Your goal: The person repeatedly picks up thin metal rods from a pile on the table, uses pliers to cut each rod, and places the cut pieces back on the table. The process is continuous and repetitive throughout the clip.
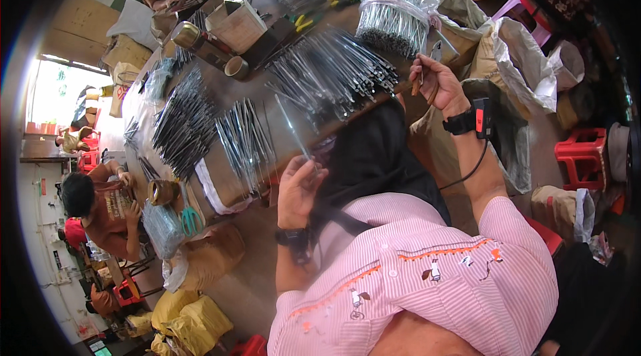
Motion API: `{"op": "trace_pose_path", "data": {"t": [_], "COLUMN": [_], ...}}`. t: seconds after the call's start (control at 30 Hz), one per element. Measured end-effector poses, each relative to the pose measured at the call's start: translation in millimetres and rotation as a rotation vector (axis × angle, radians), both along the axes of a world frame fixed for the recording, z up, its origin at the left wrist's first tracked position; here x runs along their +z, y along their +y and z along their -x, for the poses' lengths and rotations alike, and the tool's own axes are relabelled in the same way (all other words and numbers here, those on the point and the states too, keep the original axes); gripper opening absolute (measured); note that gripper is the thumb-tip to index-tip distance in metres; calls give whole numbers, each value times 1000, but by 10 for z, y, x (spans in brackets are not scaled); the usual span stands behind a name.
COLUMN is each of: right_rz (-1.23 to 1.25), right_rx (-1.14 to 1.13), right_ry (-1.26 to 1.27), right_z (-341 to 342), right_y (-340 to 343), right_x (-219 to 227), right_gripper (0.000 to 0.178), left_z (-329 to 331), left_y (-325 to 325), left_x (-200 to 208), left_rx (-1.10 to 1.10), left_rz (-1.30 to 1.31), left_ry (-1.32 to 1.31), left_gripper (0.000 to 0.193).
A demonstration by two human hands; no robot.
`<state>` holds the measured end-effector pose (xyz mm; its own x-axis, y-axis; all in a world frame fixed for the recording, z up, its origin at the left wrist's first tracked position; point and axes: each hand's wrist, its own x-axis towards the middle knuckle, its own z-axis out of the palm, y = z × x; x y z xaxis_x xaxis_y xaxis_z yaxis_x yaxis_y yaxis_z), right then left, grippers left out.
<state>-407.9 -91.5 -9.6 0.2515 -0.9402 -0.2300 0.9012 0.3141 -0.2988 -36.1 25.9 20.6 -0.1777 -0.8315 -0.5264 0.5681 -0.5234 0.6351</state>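
Note:
My left hand (300, 186), at the table's near edge, pinches the lower end of a thin silvery metal strip (292, 122) that points up and away over the table. Off to the right, my raised right hand (437, 86) is closed around pliers with brownish handles (434, 94); their metal jaws stick up above the fingers. Just beyond my hands a wide pile of similar thin strips (334, 69) lies fanned out. A smaller row of strips (245, 139) lies left of my left hand, and a darker heap (183, 122) is farther left.
A plastic-wrapped round bundle of strips (392, 22) stands at the table's far right. A box (236, 26), a cup (236, 67) and yellow-handled pliers (304, 23) sit mid-table. Open sacks (507, 56) and a red stool (581, 156) are at right. Co-workers (110, 202) sit left and far.

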Motion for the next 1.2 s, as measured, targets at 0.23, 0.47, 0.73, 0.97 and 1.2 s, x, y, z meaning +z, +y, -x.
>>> {"op": "trace_pose_path", "data": {"t": [0.23,0.47,0.73,0.97,1.2], "right_rz": [158,290,359,310,223], "right_rx": [108,53,103,-148,13], "right_ry": [490,724,897,874,816], "right_z": [-763,-1360,-1447,-1456,-1338], "right_y": [417,726,850,715,644], "right_x": [386,562,464,486,393], "right_gripper": [12,20,15,22,22], "left_z": [287,506,481,385,428], "left_y": [-25,-61,-133,-170,-119], "left_x": [72,142,123,61,64], "left_rx": [-97,-119,-105,-125,-317], "left_rz": [154,277,389,325,362], "left_ry": [-47,-35,-109,-189,-237], "left_gripper": [26,18,14,17,27]}}
